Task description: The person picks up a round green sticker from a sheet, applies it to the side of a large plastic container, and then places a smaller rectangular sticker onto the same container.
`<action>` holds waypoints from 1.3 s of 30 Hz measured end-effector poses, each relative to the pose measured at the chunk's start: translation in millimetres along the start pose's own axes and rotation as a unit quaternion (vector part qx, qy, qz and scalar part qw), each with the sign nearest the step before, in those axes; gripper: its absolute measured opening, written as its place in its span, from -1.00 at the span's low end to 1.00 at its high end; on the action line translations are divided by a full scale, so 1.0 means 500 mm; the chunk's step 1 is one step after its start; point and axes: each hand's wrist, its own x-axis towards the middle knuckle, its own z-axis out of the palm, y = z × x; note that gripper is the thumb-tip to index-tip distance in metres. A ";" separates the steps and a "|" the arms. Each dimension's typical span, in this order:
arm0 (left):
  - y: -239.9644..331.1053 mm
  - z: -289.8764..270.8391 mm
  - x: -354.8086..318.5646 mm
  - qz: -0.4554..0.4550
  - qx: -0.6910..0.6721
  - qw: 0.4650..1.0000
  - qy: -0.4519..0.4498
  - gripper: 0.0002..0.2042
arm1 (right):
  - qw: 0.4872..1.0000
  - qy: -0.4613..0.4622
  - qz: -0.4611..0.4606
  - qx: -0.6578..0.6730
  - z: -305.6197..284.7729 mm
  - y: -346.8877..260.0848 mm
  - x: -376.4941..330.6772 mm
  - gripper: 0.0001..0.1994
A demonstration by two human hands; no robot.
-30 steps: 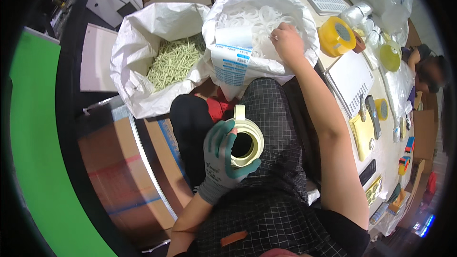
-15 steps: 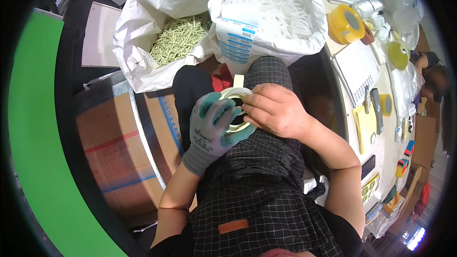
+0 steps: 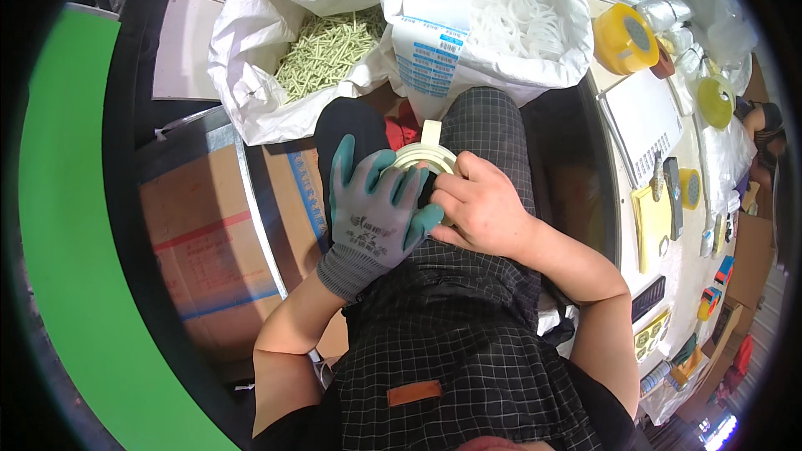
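Note:
A pale cream ring-shaped part (image 3: 433, 153) with a flat tab pointing away from me is held above my lap. My left hand (image 3: 376, 209), in a grey glove with green fingertips, lies over its left side with the fingers spread and stretched out. Some of those fingertips touch the ring or hover just over it; the exact contact is hidden. On the right side my bare right hand (image 3: 484, 209) is closed on the rim, its fingers curled inward. Both hands cover much of the ring's lower half.
Beyond my knees stand a white sack (image 3: 242, 58) of small pale green sticks and another sack (image 3: 535, 71) of translucent white rings. At right, a table (image 3: 614, 92) carries tape rolls (image 3: 626, 38), papers and yellow sheets (image 3: 652, 225). Cardboard boxes (image 3: 209, 234) sit at left.
My left hand has loosened from its curl around the ring and spread its fingers. The right hand stays at the ring's right side, its fingers more curled.

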 end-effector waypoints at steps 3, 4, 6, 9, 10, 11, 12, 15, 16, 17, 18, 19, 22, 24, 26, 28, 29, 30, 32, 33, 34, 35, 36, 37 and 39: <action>0.010 -0.031 0.029 -0.011 0.002 0.997 -0.080 -0.66 | 1.000 0.031 -0.005 0.000 0.007 0.001 -0.006 -0.62; 0.008 -0.032 0.034 -0.002 0.014 0.997 -0.072 -0.70 | 0.999 0.046 -0.015 -0.006 0.012 0.001 -0.008 -0.62; 0.002 -0.031 0.061 0.023 0.033 0.998 -0.053 -0.78 | 0.998 0.059 -0.023 -0.015 0.011 0.006 -0.011 -0.61; -0.018 -0.030 0.093 0.057 0.036 0.994 -0.086 -0.86 | 0.998 0.057 -0.020 -0.009 0.008 0.006 -0.017 -0.61; -0.021 -0.030 0.096 0.063 0.027 0.992 -0.101 -0.87 | 0.998 0.059 -0.015 -0.006 0.013 0.003 -0.018 -0.60; -0.022 -0.027 0.098 0.057 0.034 0.994 -0.090 -0.87 | 0.998 0.059 -0.011 -0.002 0.016 0.003 -0.018 -0.60; -0.022 -0.027 0.100 0.045 0.024 0.992 -0.112 -0.86 | 0.999 0.046 -0.005 0.001 0.011 0.004 -0.019 -0.62; -0.027 -0.026 0.101 0.024 -0.054 0.991 -0.121 -0.85 | 0.993 0.070 0.023 0.088 -0.001 0.005 -0.024 -0.63; -0.040 -0.025 0.097 0.025 -0.114 0.990 -0.086 -0.85 | 0.978 0.119 0.040 0.166 0.002 0.006 -0.028 -0.63; -0.048 -0.019 0.096 0.030 -0.175 0.983 -0.049 -0.85 | 0.954 0.168 0.059 0.239 0.002 0.010 -0.036 -0.63; -0.054 -0.005 0.080 -0.018 -0.266 0.964 -0.012 -0.86 | 0.919 0.189 0.135 0.320 0.003 0.008 -0.052 -0.67; -0.061 0.021 0.057 -0.064 -0.354 0.933 0.026 -0.86 | 0.838 0.175 0.235 0.460 0.011 0.009 -0.054 -0.69; -0.060 0.078 0.008 -0.171 -0.477 0.856 0.105 -0.89 | 0.710 0.123 0.338 0.605 0.034 0.026 -0.044 -0.82; -0.050 0.112 -0.019 -0.193 -0.515 0.815 0.182 -0.87 | 0.708 0.090 0.349 0.608 0.043 0.032 -0.027 -0.86; -0.029 0.129 -0.029 -0.208 -0.531 0.794 0.209 -0.83 | 0.691 0.088 0.358 0.622 0.049 0.040 -0.020 -0.82; -0.011 0.137 -0.028 -0.208 -0.525 0.794 0.227 -0.81 | 0.703 0.057 0.366 0.607 0.044 0.044 -0.020 -0.77; 0.000 0.136 -0.021 -0.210 -0.531 0.787 0.234 -0.81 | 0.706 0.064 0.385 0.591 0.032 0.036 -0.010 -0.70; 0.006 0.136 -0.019 -0.204 -0.523 0.796 0.226 -0.82 | 0.723 0.071 0.389 0.567 0.033 0.037 -0.011 -0.68; 0.013 0.135 -0.006 -0.187 -0.505 0.815 0.213 -0.85 | 0.757 0.089 0.391 0.516 0.041 0.048 -0.014 -0.66; 0.028 0.129 0.001 -0.196 -0.516 0.808 0.206 -0.89 | 0.787 0.113 0.390 0.465 0.045 0.048 -0.027 -0.60; 0.049 0.129 0.004 -0.199 -0.539 0.791 0.210 -0.89 | 0.794 0.122 0.398 0.443 0.041 0.045 -0.053 -0.61; 0.068 0.127 -0.005 -0.193 -0.529 0.805 0.186 -0.86 | 0.790 0.143 0.406 0.437 0.044 0.040 -0.083 -0.65; 0.088 0.128 -0.018 -0.187 -0.520 0.818 0.161 -0.82 | 0.785 0.163 0.415 0.431 0.042 0.032 -0.120 -0.68; 0.107 0.117 -0.017 -0.118 -0.487 0.851 0.156 -0.78 | 0.742 0.111 0.465 0.470 0.019 0.022 -0.169 -0.68; 0.149 0.098 -0.022 -0.019 -0.470 0.875 0.117 -0.72 | 0.650 0.044 0.532 0.541 -0.011 -0.025 -0.235 -0.49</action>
